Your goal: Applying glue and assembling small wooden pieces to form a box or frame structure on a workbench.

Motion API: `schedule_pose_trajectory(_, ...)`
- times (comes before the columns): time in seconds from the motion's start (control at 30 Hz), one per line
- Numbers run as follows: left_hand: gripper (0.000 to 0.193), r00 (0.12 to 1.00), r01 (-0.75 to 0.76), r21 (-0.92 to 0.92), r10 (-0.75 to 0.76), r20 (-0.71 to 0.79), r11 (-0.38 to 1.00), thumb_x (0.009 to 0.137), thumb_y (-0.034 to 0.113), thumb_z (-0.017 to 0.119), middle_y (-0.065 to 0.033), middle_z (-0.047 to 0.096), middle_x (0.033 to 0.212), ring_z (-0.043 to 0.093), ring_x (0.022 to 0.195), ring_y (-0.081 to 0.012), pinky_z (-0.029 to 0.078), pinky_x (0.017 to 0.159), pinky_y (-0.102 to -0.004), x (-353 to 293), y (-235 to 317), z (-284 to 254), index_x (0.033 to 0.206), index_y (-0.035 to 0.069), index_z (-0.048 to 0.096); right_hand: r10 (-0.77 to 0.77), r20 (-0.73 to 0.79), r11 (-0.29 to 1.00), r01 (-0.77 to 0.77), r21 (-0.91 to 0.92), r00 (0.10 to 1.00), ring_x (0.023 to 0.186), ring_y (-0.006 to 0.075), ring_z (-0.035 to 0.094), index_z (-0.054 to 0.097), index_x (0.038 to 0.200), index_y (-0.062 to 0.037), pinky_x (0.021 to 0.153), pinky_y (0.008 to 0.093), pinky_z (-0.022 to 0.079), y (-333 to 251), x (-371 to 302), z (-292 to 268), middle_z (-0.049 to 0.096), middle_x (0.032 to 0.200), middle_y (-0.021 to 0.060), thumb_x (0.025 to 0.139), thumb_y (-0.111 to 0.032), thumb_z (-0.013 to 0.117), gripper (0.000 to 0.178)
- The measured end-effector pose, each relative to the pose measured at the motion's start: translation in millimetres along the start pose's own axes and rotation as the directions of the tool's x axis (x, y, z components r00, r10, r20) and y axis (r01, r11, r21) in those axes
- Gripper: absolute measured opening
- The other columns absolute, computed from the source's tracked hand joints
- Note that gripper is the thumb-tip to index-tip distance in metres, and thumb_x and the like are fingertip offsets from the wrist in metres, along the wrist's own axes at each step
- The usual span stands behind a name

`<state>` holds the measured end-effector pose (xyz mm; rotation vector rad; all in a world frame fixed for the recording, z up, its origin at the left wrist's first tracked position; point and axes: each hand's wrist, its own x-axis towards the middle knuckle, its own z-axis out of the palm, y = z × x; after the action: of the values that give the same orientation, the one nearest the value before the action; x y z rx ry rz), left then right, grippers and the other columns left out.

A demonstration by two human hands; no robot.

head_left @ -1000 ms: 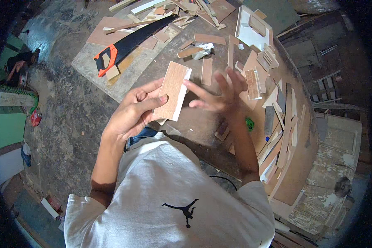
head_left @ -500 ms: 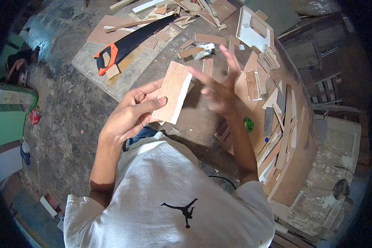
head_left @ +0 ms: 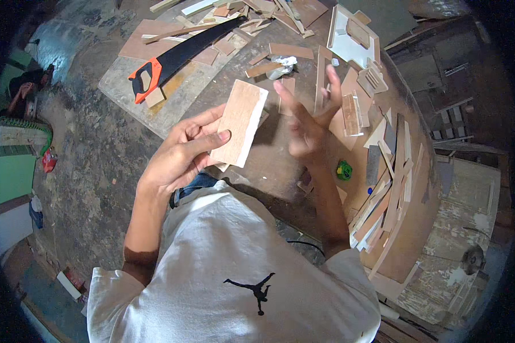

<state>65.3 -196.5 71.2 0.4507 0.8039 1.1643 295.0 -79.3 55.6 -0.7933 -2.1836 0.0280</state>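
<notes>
My left hand (head_left: 183,146) grips a small rectangular piece of plywood (head_left: 238,123), thumb on its face and fingers behind. A ragged white coating runs along the piece's right edge, and the corner of another piece of wood shows beneath it. To the right, my right hand (head_left: 310,131) is raised with its fingers apart and nothing in it. Beyond both hands stands a small container (head_left: 283,68) with white stuff at its rim. A short wood strip (head_left: 263,70) lies against it.
An orange-handled handsaw (head_left: 194,52) lies at the back left, near heaped wood offcuts (head_left: 263,23). A white-faced wooden frame (head_left: 340,37) is at the back right. Wood strips (head_left: 392,188) and a green object (head_left: 344,170) lie on the right. Another person (head_left: 26,88) is at far left.
My right hand has drawn back to the right, away from the white edge of the plywood piece. My left hand keeps its hold, nearly still.
</notes>
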Motion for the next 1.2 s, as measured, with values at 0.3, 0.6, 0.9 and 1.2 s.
schedule_pose_trajectory(0.3,0.061,0.996,0.042,-0.061,-0.046,-0.07,0.997,0.093,0.003,0.066,-0.006,0.071,0.112,0.067,0.077,-0.002,0.052,0.056,-0.0126,-2.4,3.5,16.9,0.148,-0.005,0.04,0.073,0.157,0.984,-0.097,0.151,0.985,0.146,0.034,0.021,0.073,0.123,-0.0263,0.111,0.0507,0.025,-4.2,-13.6,6.9,0.018,0.159,0.016,0.104,-0.046,0.035,0.047)
schedule_pose_trajectory(0.6,0.059,1.0,-0.008,-0.05,0.007,-0.022,0.999,0.093,-0.001,0.062,-0.0127,0.068,0.119,0.072,0.092,-0.0127,0.061,0.076,-0.0215,2.7,-3.7,-4.0,0.147,-0.006,0.039,0.078,0.218,0.915,-0.157,0.372,0.973,0.149,0.0361,0.016,0.078,0.114,-0.0271,0.113,0.0524,0.022,-31.0,-38.1,10.2,0.014,0.161,0.0206,0.102,-0.041,0.046,0.037)
schedule_pose_trajectory(0.9,0.059,0.994,-0.081,-0.058,0.076,-0.082,0.995,0.093,-0.003,0.06,-0.0169,0.067,0.122,0.072,0.097,-0.0164,0.062,0.081,-0.0258,4.8,12.7,1.1,0.147,-0.009,0.036,0.219,0.283,0.726,-0.349,0.592,0.934,0.148,0.0341,0.018,0.077,0.116,-0.0264,0.112,0.055,0.023,-47.6,-54.7,4.0,0.015,0.161,0.0161,0.103,-0.062,0.025,0.065)
schedule_pose_trajectory(1.2,0.062,1.0,0.011,-0.085,-0.011,-0.004,0.996,0.092,-0.004,0.062,-0.0165,0.068,0.118,0.072,0.097,-0.0167,0.062,0.08,-0.0243,8.9,4.6,7.4,0.147,-0.01,0.035,0.188,0.016,0.914,-0.181,0.364,0.982,0.147,0.0361,0.02,0.071,0.127,-0.0175,0.116,0.0495,0.022,-11.5,-19.1,20.3,0.016,0.162,0.0172,0.105,-0.05,0.026,0.06)
